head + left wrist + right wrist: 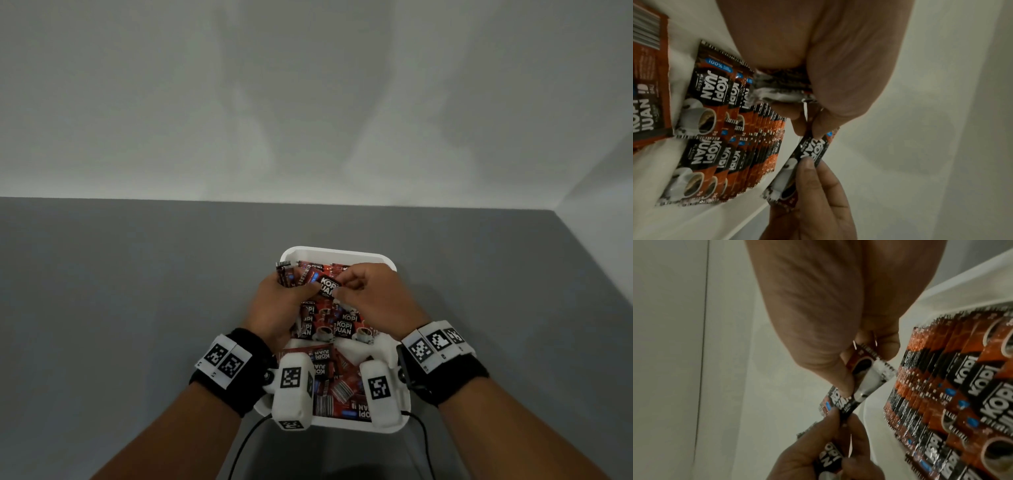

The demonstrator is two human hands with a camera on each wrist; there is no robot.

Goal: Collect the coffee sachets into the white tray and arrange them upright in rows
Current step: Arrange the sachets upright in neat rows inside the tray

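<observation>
Low in the head view, loose sachets (pixel 337 387) lie flat at the white tray's (pixel 342 253) near end; above them, rows of sachets (pixel 337 327) stand upright. At frame centre the left hand (pixel 279 305) grips a bundle (pixel 286 274) of sachets, while the right hand (pixel 373 294) pinches a single sachet (pixel 329 287), touched by left fingertips.

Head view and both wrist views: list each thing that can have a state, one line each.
white tray: on the grey table, partly filled.
standing sachets: upright in rows inside the tray.
loose sachets: lying flat at the tray's near end.
single sachet: pinched by both hands above the tray.
left hand: holds a bundle of sachets too.
right hand: pinches the single sachet.
</observation>
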